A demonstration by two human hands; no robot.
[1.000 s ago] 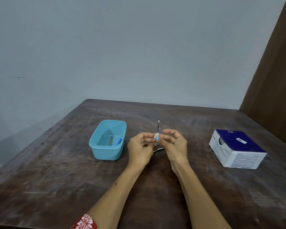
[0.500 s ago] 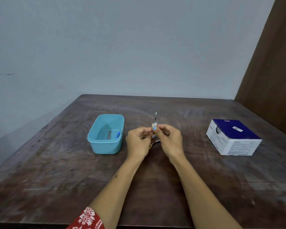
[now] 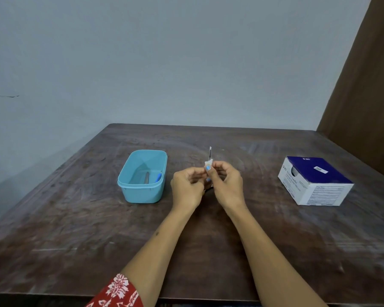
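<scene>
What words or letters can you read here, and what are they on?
"BD": on the blue top of the box.
"BD": also on the box's white left side.
Slanted words beside it, fine print on its front, its white sticker: too blurred to read.
No writing on the tub, metal tool or white pad.

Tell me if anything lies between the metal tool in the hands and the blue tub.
Nothing visible does. Only table surface separates the blue tub from the left hand, which pinches the metal tool.
</scene>
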